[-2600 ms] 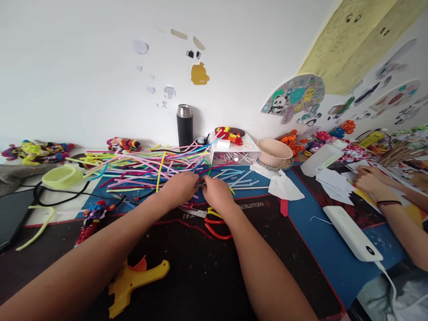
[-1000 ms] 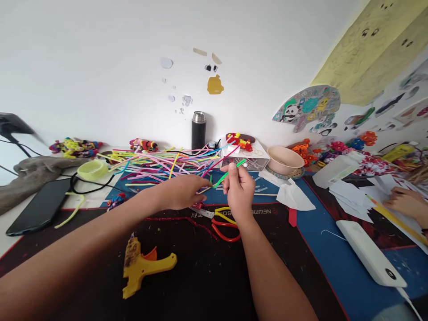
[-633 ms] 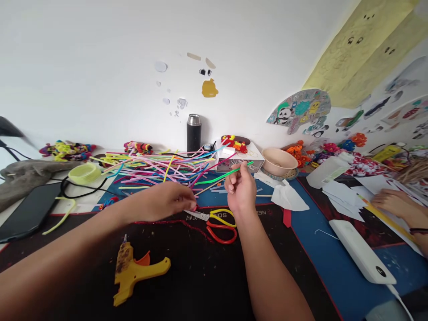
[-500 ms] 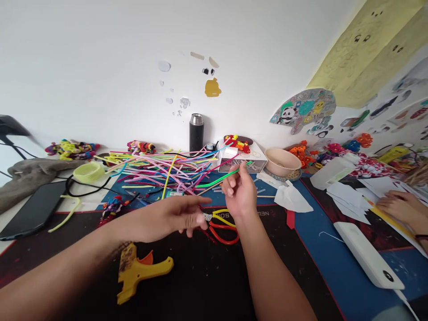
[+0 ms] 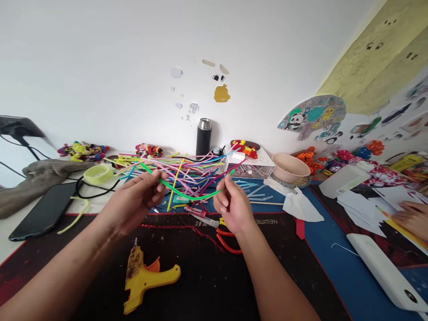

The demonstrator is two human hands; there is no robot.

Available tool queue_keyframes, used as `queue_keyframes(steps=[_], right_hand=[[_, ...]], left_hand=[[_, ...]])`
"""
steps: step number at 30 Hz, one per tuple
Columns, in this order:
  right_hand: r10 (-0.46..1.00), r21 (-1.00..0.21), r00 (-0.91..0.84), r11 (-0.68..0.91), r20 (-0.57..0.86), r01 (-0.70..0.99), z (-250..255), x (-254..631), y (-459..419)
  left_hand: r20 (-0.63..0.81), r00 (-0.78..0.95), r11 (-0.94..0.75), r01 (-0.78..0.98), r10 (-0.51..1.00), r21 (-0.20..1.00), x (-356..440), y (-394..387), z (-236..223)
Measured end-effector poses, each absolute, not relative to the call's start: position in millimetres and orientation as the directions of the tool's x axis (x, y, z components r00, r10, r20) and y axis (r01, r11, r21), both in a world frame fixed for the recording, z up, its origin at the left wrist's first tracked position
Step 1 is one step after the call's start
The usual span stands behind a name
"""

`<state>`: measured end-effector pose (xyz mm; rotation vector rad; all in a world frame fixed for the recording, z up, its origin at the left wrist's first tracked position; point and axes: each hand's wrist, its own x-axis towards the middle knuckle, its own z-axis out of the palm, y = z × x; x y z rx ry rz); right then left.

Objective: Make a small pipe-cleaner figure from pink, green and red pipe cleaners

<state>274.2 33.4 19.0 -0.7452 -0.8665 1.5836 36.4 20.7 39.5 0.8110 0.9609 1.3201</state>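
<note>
A bright green pipe cleaner [image 5: 187, 196] sags in a shallow curve between my two hands. My left hand [image 5: 138, 196] pinches it near one end, and a short tip sticks out past the fingers. Toward the other end, my right hand [image 5: 234, 203] grips it between thumb and fingers. Behind lies a loose heap of many-coloured pipe cleaners [image 5: 200, 171]. Scissors with red and yellow handles [image 5: 229, 240] rest on the black mat, partly hidden by my right hand. Below my left hand lies a yellow glue gun [image 5: 147, 278]. A red glittery strand [image 5: 187, 227] runs across the mat.
A black flask [image 5: 203, 139] stands against the wall. Right of it are a clear-sided box [image 5: 254, 169], a beige bowl [image 5: 290, 168] and a crumpled tissue [image 5: 302, 206]. A phone [image 5: 43, 211] lies left. Another person's hand [image 5: 413, 218] is at the far right, near a white device [image 5: 381, 269].
My left hand has moved up and left and now holds the green pipe cleaner, which was in my right hand alone. The strip now spans both hands. The view has shifted slightly.
</note>
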Motion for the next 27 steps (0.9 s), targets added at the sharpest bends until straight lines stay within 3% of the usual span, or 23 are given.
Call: queue_keyframes(steps=[3, 8, 15, 27], right_hand=[[0.985, -0.867, -0.173, -0.103, -0.02, -0.487, 13, 269, 33], [0.973, -0.902, -0.222, -0.151, -0.064, -0.405, 9, 260, 28], [0.953, -0.921, -0.294, -0.183, -0.079, -0.345, 4, 254, 26], [0.974, -0.919, -0.215, -0.153, -0.077, -0.364, -8, 248, 29]], left_hand=[[-0.055, -0.088, 0.019, -0.37, 0.995, 0.929, 31, 22, 46], [-0.08, -0.077, 0.056, -0.278, 0.994, 0.959, 29, 14, 39], [-0.101, -0.16, 0.037, -0.362, 0.982, 0.931, 32, 15, 35], [-0.114, -0.088, 0.086, -0.277, 0.99, 0.957, 33, 16, 24]])
